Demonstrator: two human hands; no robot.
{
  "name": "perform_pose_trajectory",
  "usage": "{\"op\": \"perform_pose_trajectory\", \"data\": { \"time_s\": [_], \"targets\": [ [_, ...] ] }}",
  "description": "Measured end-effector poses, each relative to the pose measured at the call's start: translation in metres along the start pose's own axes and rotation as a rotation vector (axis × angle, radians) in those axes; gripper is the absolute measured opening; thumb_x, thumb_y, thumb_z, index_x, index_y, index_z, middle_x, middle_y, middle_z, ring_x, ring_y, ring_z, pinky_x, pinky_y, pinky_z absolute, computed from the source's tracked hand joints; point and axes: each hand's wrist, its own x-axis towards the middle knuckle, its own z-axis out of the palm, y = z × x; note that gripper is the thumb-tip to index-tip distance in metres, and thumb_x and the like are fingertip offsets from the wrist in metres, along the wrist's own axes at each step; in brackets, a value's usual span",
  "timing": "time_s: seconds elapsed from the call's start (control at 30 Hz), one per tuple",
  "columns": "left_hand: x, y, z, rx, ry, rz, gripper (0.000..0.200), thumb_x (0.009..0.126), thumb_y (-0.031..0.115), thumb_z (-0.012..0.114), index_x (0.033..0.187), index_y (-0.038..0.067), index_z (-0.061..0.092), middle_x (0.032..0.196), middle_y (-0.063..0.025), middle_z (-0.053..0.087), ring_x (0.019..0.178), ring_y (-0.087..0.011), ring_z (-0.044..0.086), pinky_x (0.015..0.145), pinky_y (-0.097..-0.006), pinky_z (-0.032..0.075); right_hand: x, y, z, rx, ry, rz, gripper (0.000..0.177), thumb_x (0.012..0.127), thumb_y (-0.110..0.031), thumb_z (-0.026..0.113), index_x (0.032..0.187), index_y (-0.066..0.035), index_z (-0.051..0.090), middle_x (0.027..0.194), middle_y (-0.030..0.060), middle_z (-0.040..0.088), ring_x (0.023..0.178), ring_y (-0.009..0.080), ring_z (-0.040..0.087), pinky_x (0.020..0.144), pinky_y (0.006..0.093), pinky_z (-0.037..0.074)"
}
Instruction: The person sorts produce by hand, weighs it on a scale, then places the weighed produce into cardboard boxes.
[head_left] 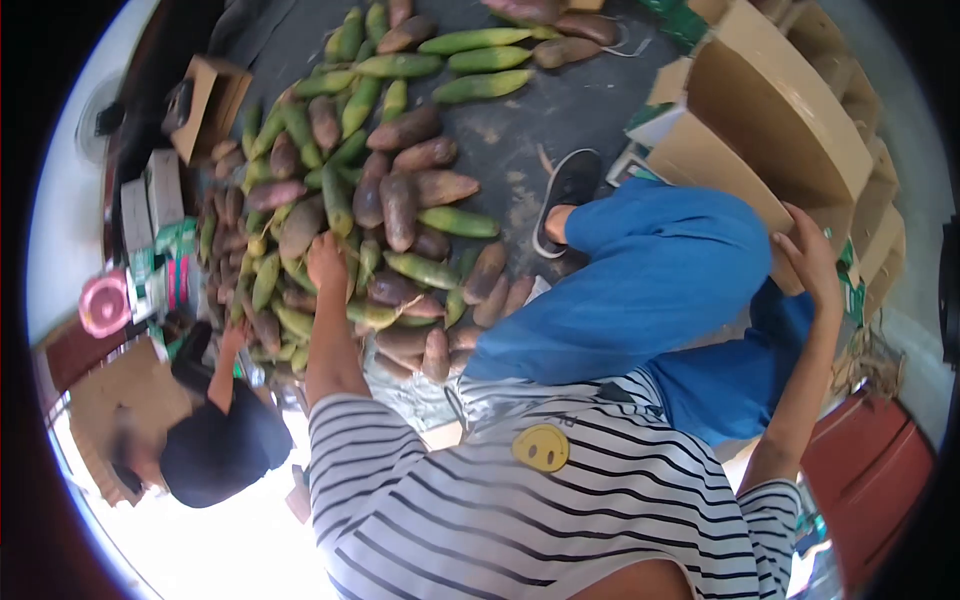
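Note:
Green and dull purple long radishes lie in a large pile on the dark floor covering. My left hand point(327, 264) reaches into the pile, its fingers curled at the end of a thick purple radish point(301, 228). Part of that grip is hidden by the hand itself. Close by lie a green radish point(337, 200) and another purple radish point(399, 211). On the right, my right hand point(808, 255) holds the edge of an open cardboard box point(725, 165), which stands tilted beside my knee. No radish shows in the visible part of the box.
More cardboard boxes point(880, 200) are stacked behind the open one. Another person point(225, 450) works at the pile's left side, a hand point(233, 338) on the radishes. A small box point(210, 105) and a pink basin point(104, 304) stand at the left. My shoe point(570, 195) borders the pile.

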Motion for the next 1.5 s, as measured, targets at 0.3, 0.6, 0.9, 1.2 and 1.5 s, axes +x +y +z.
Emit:
{"op": "perform_pose_trajectory", "data": {
  "time_s": [0.3,0.6,0.9,1.2,1.5],
  "targets": [
    [-0.052,0.036,-0.064,-0.355,0.265,-0.001,0.048,0.082,0.023,0.065,0.125,0.008,0.051,0.122,-0.0128,0.055,0.109,-0.0362,0.052,0.087,-0.0438,0.045,0.0,0.005,0.001,0.071,0.001,-0.011,0.04,0.079,-0.014,0.065,0.118,-0.007,0.055,0.111,0.0157,0.061,0.104,0.0341,0.056,0.089,0.0403,0.045],
    [-0.111,0.241,-0.285,-1.53,0.434,0.484,0.048,0.089,0.008,0.06,0.132,-0.004,0.041,0.124,-0.0174,0.052,0.11,-0.0251,0.055,0.094,-0.0354,0.046,0.003,0.02,0.023,-0.033,0.002,-0.01,0.026,0.081,-0.014,0.062,0.106,-0.01,0.059,0.095,0.0131,0.063,0.094,0.0333,0.06,0.078,0.044,0.048],
    [-0.088,0.454,-0.329,-1.035,0.261,1.266,0.049,0.082,0.012,0.068,0.126,0.0,0.049,0.111,-0.0186,0.058,0.097,-0.0264,0.061,0.084,-0.0343,0.05,0.002,0.011,0.025,-0.081,0.046,0.003,0.018,0.079,-0.013,0.06,0.096,-0.006,0.063,0.084,0.0128,0.067,0.084,0.0323,0.065,0.069,0.042,0.051],
    [-0.072,0.555,-0.283,-0.069,0.095,1.279,0.041,0.075,0.028,0.072,0.106,0.005,0.057,0.098,-0.0171,0.063,0.092,-0.0345,0.062,0.076,-0.0438,0.051,0.001,0.008,0.016,-0.094,-0.001,-0.002,0.019,0.081,-0.012,0.055,0.095,-0.009,0.067,0.085,0.0115,0.068,0.085,0.0303,0.066,0.069,0.0413,0.052],
    [-0.071,0.576,-0.265,-0.273,0.061,1.538,0.037,0.082,0.021,0.066,0.114,0.004,0.057,0.105,-0.0187,0.061,0.094,-0.0307,0.063,0.08,-0.0399,0.05,0.002,0.011,0.018,-0.098,0.0,-0.037,0.019,0.081,-0.011,0.053,0.094,-0.008,0.067,0.083,0.012,0.067,0.084,0.0308,0.066,0.069,0.0418,0.052]
  ]
}}
